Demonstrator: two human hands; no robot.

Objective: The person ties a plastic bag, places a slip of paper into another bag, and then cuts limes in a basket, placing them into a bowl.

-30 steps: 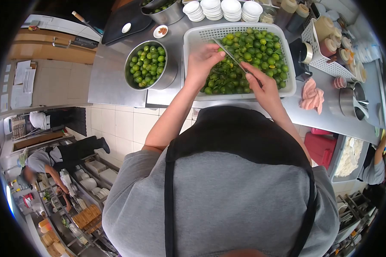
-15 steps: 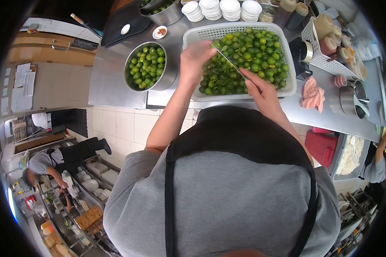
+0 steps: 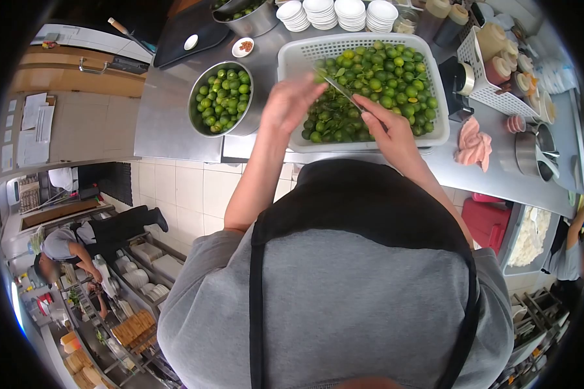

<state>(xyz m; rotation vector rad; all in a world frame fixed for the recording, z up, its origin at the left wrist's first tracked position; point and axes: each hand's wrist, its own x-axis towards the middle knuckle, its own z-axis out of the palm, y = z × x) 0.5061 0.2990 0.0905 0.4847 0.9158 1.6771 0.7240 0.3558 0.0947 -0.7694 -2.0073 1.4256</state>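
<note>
A white perforated basket (image 3: pixel 442 97) holds a heap of green citrus fruits (image 3: pixel 376 71), some with leaves. My right hand (image 3: pixel 389 133) is closed round the handle of a knife (image 3: pixel 344 91) over the front of the heap, its blade pointing up and left. My left hand (image 3: pixel 293 102) is at the basket's left edge near the blade tip, its fingers smeared by motion; what they hold, if anything, cannot be made out. To the left stands a round steel pot (image 3: pixel 253 107) filled with similar green fruits (image 3: pixel 222 100).
Stacked white dishes (image 3: pixel 350 14) and a small dish with reddish bits (image 3: pixel 243 47) sit behind. At right are a bottle basket (image 3: pixel 499 100), a pink cloth (image 3: pixel 474 144) and steel pots (image 3: pixel 532 155). Co-workers (image 3: pixel 68 243) appear at lower left and far right.
My left hand has moved slightly left and down, away from the knife tip. My right hand and the knife have shifted a little to the left.
</note>
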